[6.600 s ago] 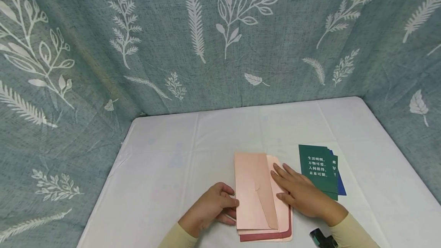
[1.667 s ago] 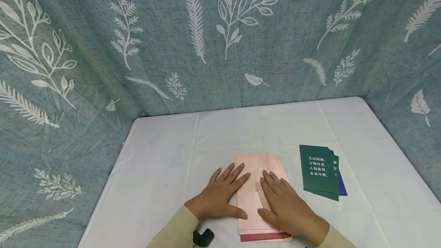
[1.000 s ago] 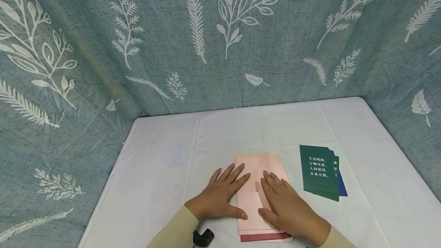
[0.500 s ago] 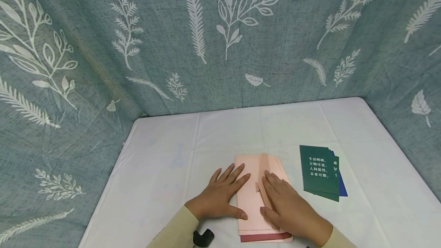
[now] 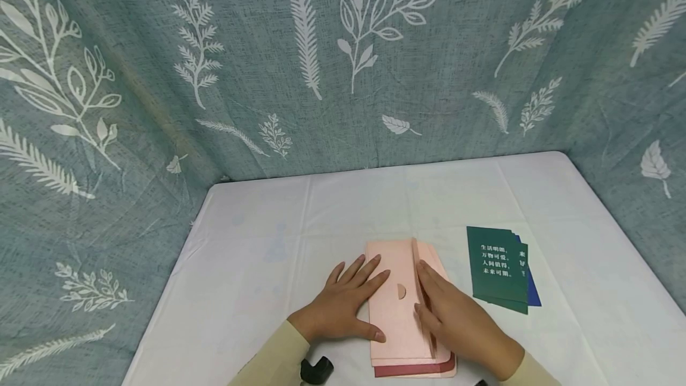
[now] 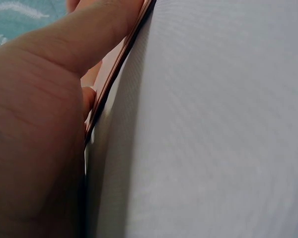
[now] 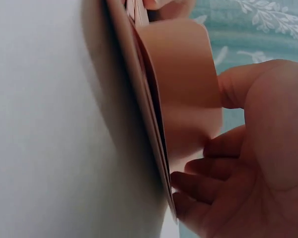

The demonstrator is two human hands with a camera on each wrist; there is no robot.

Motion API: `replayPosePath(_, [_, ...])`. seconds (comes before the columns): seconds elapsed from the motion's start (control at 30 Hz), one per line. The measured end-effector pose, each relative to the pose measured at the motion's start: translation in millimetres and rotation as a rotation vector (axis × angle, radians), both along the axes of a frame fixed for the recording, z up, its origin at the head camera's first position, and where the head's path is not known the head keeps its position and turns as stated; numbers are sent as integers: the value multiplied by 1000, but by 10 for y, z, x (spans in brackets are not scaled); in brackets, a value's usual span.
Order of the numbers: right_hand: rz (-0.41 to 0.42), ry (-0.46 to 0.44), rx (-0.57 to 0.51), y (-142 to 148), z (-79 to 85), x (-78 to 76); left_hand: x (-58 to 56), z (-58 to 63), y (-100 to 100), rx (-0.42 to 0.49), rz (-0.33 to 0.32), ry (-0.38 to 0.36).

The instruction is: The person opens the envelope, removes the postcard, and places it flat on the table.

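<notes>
A pale pink envelope (image 5: 395, 323) tops a stack of envelopes on the white table, with a half-round thumb notch bared at its middle. A dark red envelope (image 5: 409, 369) shows at the stack's near edge. My left hand (image 5: 340, 308) rests flat with spread fingers on the stack's left side. At the right side, my right hand (image 5: 463, 323) pinches the raised flap (image 5: 415, 248), which stands nearly upright. In the right wrist view, the thumb reaches behind the flap's edge while the other fingers lie near the stack's edge.
Right of the stack lie several overlapping dark green cards (image 5: 493, 261) with white writing, a blue card (image 5: 533, 290) showing beneath them. A black wrist-worn device (image 5: 317, 369) sits by the left sleeve. A blue-green leaf-patterned curtain (image 5: 343, 118) hangs behind the table.
Earlier, both hands pressed the envelope flat. My right hand has since moved slightly right, lifting the flap upright and baring the notch. The left hand has stayed in place over the last second.
</notes>
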State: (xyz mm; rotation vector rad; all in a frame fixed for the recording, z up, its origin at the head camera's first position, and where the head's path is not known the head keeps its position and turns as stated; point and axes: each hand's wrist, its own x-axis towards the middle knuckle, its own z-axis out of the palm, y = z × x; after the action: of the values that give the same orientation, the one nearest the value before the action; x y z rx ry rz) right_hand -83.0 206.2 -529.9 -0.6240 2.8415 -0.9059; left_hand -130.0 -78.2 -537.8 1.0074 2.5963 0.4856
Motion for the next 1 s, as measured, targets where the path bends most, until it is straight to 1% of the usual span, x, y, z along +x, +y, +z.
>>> replayPosePath(0.2, [-31, 64, -18, 50, -4, -23, -1, 5, -2, 3, 0, 0])
replayPosePath(0.27, [-34, 69, -28, 62, 4, -28, -1, 6, -2, 5, 1, 2])
replayPosePath(0.5, [-23, 80, -26, 102, -24, -45, -1, 0, -5, 8, 5, -1])
replayPosePath(0.8, [1, 159, 1, 146, -35, -57, -3, -21, -9, 7, 3, 5])
replayPosePath(1.0, [-3, 169, 18, 173, -43, -67, -3, -27, -16, 11, -2, 6])
